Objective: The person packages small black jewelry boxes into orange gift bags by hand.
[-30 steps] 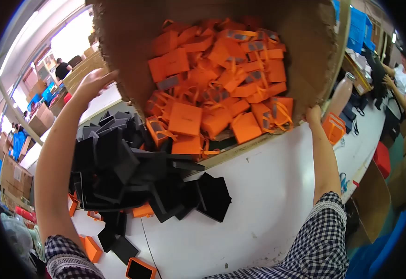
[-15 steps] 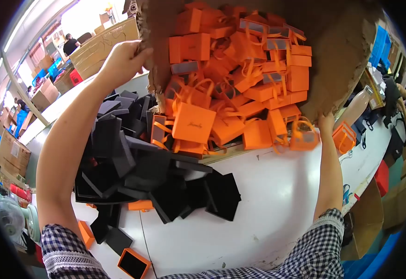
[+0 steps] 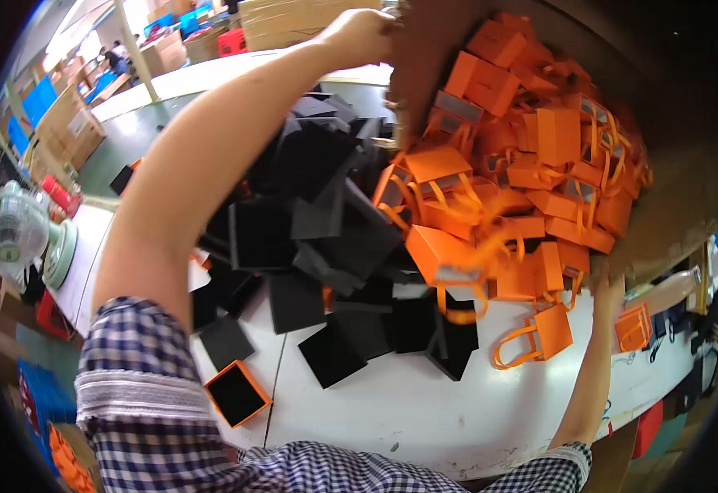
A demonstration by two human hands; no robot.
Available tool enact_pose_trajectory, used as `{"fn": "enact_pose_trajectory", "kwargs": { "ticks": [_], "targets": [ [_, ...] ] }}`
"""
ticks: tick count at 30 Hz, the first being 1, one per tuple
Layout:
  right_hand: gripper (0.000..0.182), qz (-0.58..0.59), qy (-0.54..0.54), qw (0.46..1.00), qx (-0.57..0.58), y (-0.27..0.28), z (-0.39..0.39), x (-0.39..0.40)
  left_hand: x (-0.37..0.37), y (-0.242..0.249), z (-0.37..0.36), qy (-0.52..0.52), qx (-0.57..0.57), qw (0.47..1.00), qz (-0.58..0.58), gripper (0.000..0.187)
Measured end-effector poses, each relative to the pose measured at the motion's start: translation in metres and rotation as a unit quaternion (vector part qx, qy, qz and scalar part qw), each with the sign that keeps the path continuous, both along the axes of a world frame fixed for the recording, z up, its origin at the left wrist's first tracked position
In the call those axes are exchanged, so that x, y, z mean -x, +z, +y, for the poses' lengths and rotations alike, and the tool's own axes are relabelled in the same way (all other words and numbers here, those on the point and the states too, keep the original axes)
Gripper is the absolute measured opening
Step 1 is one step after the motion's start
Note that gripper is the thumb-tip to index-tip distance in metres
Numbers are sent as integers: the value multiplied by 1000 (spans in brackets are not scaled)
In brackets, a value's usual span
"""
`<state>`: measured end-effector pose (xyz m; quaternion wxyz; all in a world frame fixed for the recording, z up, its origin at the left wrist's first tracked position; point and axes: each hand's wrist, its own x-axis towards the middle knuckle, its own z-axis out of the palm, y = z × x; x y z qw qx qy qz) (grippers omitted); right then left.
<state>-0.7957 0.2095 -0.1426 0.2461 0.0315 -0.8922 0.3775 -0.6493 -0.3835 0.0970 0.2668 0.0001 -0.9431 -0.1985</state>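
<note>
My left hand (image 3: 357, 37) grips the left edge of a big brown cardboard box (image 3: 671, 164), fingers closed on its torn rim. At the box's lower right edge is my right hand (image 3: 608, 287), mostly hidden under the cardboard. The box is tilted with its mouth toward me, full of small orange boxes (image 3: 490, 86) with ribbon handles. One orange box (image 3: 554, 331) lies on the white table below the opening. Black square pads (image 3: 264, 234) are heaped to the left, some of them scattered. An orange tray with a black inside (image 3: 238, 395) sits near the front edge.
A clear-and-green fan (image 3: 16, 226) stands at the left beside a red object (image 3: 61, 195). To the right are a bottle (image 3: 663, 289) and another orange box (image 3: 634, 327). Cardboard boxes (image 3: 71, 123) and people are in the background; part of a person shows at far right.
The view has turned, so the cardboard box appears farther right. Some orange boxes have tumbled toward the table, and one now lies apart below the mouth. Both hands remain at the box.
</note>
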Motion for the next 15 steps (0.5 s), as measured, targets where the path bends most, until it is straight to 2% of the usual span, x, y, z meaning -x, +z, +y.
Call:
{"fn": "enact_pose_trajectory", "kwargs": {
  "ticks": [1,2,3,5,6,7,9,11,12,13,15],
  "targets": [
    [48,14,-76,992,-96,-52,64,56,9,-6,7,13,-6,1000,12,26],
    [45,-51,-73,995,42,-55,86,61,8,-4,13,-57,-9,998,13,26],
    [47,7,-33,999,-1,-60,97,73,11,1,19,-15,-18,999,-35,28],
    [54,125,42,987,-90,-71,117,96,-13,13,8,73,99,990,-72,32],
    [58,-34,76,996,23,-26,77,46,-32,19,-16,-33,133,989,-53,38],
    [63,-188,68,972,125,30,26,-14,-47,10,-50,-6,15,998,-54,50],
    [61,-19,66,997,-43,-5,60,-11,-133,15,-47,13,42,999,15,53],
    [59,73,88,988,-101,25,27,-95,-224,-10,-20,10,59,995,80,60],
    [60,50,160,979,-115,38,6,-139,-279,-35,1,52,18,998,22,60],
    [63,27,235,964,-121,43,-20,-181,-320,-63,30,42,1,999,-20,70],
    [96,18,402,912,-77,43,-77,-240,-403,-117,89,27,-32,994,-105,94]
  ]
}}
